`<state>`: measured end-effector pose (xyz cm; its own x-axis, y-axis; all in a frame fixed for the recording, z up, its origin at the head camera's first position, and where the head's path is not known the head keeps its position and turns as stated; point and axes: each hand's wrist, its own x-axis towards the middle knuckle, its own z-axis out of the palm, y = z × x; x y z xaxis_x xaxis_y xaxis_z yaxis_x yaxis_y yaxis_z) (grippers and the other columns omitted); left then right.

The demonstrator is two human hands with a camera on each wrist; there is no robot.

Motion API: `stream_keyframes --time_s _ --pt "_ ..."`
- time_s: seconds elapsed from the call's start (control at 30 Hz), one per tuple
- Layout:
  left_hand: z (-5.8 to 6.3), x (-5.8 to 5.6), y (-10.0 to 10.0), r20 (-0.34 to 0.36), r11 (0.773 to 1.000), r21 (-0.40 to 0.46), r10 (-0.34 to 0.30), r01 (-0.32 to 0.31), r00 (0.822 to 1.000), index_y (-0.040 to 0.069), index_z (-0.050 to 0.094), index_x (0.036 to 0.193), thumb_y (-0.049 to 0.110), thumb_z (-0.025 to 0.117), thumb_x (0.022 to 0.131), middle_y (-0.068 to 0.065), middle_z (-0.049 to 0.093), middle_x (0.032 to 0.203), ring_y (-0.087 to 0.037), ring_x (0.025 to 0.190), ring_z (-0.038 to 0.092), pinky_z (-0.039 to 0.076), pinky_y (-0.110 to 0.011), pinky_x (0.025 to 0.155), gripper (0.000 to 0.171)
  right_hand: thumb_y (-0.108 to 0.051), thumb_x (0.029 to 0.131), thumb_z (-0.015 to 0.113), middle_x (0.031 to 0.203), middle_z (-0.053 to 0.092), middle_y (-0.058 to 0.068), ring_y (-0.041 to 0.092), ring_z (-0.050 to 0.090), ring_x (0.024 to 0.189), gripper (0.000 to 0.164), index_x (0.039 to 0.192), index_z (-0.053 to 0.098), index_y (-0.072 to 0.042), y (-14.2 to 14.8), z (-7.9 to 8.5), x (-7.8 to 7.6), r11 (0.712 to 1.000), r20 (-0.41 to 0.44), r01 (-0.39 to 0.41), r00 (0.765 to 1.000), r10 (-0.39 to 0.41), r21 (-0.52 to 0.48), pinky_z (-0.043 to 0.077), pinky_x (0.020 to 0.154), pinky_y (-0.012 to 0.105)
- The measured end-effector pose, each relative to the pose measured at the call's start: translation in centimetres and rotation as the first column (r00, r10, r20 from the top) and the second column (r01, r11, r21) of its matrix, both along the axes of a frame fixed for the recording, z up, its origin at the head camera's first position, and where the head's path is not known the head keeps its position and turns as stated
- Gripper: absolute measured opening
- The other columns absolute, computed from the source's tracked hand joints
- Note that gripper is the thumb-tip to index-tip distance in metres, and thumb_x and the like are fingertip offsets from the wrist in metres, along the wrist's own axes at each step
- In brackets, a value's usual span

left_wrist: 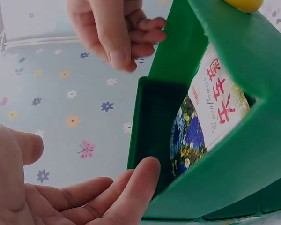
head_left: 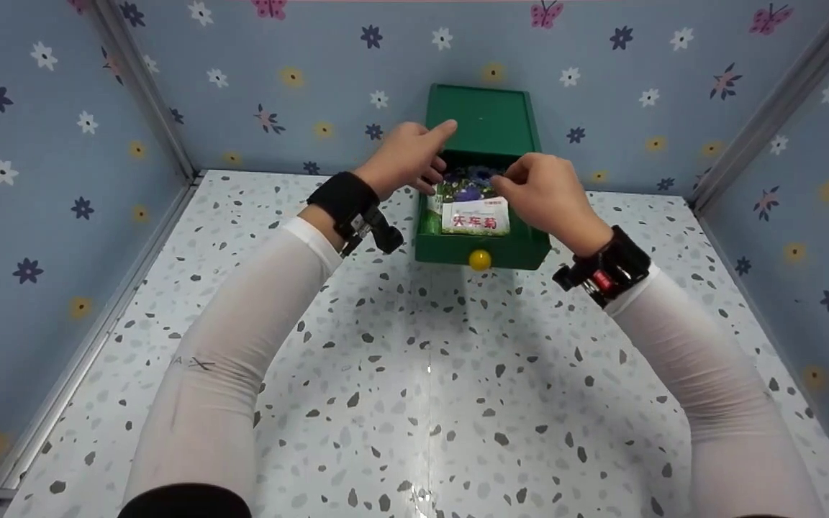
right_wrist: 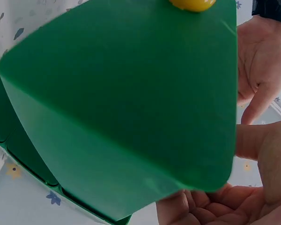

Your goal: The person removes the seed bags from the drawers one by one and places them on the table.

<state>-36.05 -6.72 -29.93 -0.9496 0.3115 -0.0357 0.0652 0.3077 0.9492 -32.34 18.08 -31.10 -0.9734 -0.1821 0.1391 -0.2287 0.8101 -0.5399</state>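
- Blue walls [head_left: 342, 86] on three sides, patterned with flowers and pink butterflies
- Grey metal strips [head_left: 144, 86] down the corners
- White speckled table [head_left: 414, 403], catching some light

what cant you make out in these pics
Small print on the packet, head view: too small.
Anything beneath the packet, head view: covered by it.
Thumb tip of the right hand, right wrist view: behind the green box front.
Part of the yellow knob, both wrist views: cut by top edge.
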Motion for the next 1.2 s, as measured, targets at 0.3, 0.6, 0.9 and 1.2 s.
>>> stream_keyframes --time_s 0.3,0.6,0.9,1.2 --pt "-0.5 0.4 1.5 -0.084 0.984 -0.177 -0.051 0.036 0.995 0.018 0.046 0.075 0.054 0.05 0.118 -0.001 0.053 0.072 -0.032 0.085 0.069 0.062 -0.049 0.093 0.057 -0.03 0.115 0.062 0.059 0.039 -0.002 0.015 0.037 0.05 0.042 0.081 0.072 -0.008 -0.4 0.0 -1.7 0.997 0.052 -0.03 0.998 0.026 0.074 0.031 0.052 0.033" --pt "-0.1 0.8 2.8 -0.11 0.912 -0.409 -0.062 0.012 0.992 0.016 0.05 0.081 0.053 0.043 0.12 0.002 0.044 0.067 -0.025 0.069 0.062 0.053 -0.034 0.07 0.054 -0.025 0.113 0.061 0.056 0.032 -0.004 0.013 0.031 0.045 0.055 0.062 0.042 -0.017 -0.6 -0.3 -2.4 0.99 0.076 -0.024 0.997 0.014 0.14 0.028 0.05 0.032" --pt "-0.2 0.6 4.2 -0.08 0.863 -0.504 -0.074 0.024 0.994 0.017 0.049 0.078 0.051 0.041 0.121 0.002 0.038 0.068 -0.014 0.055 0.039 0.039 -0.031 0.06 0.055 -0.02 0.11 0.059 0.068 0.049 0.002 0.022 0.052 0.061 0.033 0.08 0.063 -0.008 -1.0 -0.3 -2.4 0.979 0.111 -0.039 0.994 0.017 0.198 0.043 0.062 0.039" --pt "-0.9 0.7 4.8 -0.088 0.842 -0.538 -0.103 0.04 0.991 0.018 0.048 0.076 0.049 0.041 0.121 0.002 0.039 0.068 -0.014 0.055 0.038 0.036 -0.031 0.058 0.055 -0.023 0.112 0.06 0.076 0.053 0.006 0.028 0.06 0.073 0.029 0.094 0.07 -0.003 -1.5 -0.5 -2.4 0.973 0.141 -0.037 0.99 0.005 0.226 0.048 0.067 0.04"
